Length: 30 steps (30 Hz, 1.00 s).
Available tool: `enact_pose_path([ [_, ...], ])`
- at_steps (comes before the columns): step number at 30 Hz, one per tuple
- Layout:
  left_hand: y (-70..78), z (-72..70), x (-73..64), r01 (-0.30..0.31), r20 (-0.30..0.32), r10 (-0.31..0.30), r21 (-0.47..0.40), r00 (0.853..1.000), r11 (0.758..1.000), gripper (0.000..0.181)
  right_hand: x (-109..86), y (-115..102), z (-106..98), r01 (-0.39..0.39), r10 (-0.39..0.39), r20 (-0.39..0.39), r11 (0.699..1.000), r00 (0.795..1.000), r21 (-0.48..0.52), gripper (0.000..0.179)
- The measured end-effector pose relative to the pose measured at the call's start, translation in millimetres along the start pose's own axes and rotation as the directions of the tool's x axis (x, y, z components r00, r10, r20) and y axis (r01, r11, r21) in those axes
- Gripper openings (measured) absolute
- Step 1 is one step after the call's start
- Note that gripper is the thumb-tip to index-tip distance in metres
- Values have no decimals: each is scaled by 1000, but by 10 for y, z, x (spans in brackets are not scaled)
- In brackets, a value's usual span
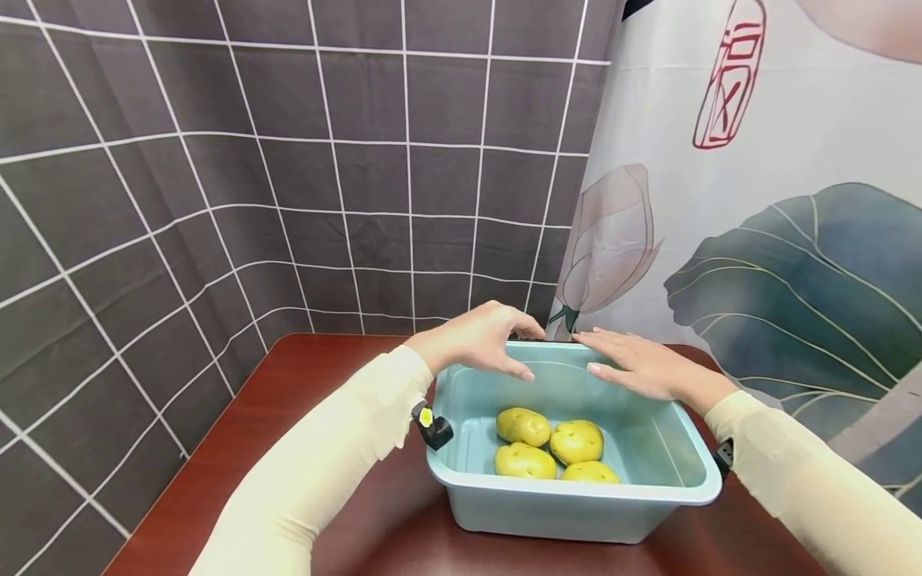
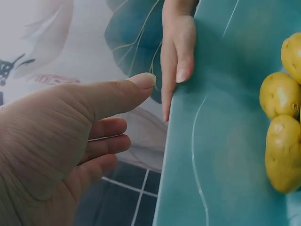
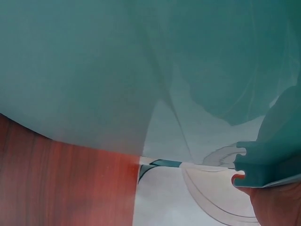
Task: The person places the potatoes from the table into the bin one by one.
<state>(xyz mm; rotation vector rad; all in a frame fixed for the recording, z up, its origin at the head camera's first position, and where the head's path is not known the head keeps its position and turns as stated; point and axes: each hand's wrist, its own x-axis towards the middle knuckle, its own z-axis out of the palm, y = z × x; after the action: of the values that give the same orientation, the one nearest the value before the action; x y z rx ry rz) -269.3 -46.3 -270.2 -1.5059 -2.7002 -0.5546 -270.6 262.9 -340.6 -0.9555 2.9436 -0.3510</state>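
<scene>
A light blue plastic basin (image 1: 562, 508) stands on the table, with several yellow potatoes (image 1: 523, 426) lying together on its floor. My left hand (image 1: 484, 336) hovers over the far left part of the rim, thumb apart from the loosely bent fingers, with nothing held. In the left wrist view the same hand (image 2: 70, 122) appears beside the basin wall. My right hand (image 1: 644, 364) lies over the far right part of the rim, fingers extended toward the left hand. The right wrist view is mostly filled by the basin wall (image 3: 94, 70), with part of that hand (image 3: 275, 205) at the lower right.
A reddish-brown table (image 1: 346, 384) carries the basin. Behind it hangs a dark grey cloth (image 1: 367, 176) with a white grid, and on the right a pale curtain (image 1: 648, 104) printed with lotus flowers and leaves.
</scene>
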Motion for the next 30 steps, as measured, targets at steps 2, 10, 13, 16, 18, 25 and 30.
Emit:
enact_pose_path([
  [2, -16, -46, -49, 16, -9, -15, 16, 1000, 1000, 57, 0, 12, 6, 3, -3, -5, 1000, 1000, -1, 64],
  [10, -157, -203, -280, 68, -71, -64, 52, 995, 996, 57, -11, 31, 18, 13, -13, -16, 1000, 1000, -8, 63],
  [13, -235, -248, -392, 84, -101, -78, 53, 992, 995, 57, -11, 22, 14, 16, -17, -18, 1000, 1000, -7, 63],
  [16, -324, -286, -518, 115, -130, -109, 38, 985, 993, 56, -6, 15, 13, 13, -13, -17, 1000, 1000, -6, 63],
  [18, -392, -306, -602, 148, -148, -143, 27, 979, 989, 56, -4, 15, 14, 8, -9, -15, 1000, 1000, -10, 64],
  [25, -668, -327, -895, 275, -189, -265, 26, 945, 961, 56, 0, 13, 18, 7, -7, -9, 1000, 1000, -13, 65],
  [30, -899, -241, -1077, 329, -182, -321, 12, 929, 944, 56, -12, 12, 15, 5, -5, -13, 1000, 1000, -8, 64],
])
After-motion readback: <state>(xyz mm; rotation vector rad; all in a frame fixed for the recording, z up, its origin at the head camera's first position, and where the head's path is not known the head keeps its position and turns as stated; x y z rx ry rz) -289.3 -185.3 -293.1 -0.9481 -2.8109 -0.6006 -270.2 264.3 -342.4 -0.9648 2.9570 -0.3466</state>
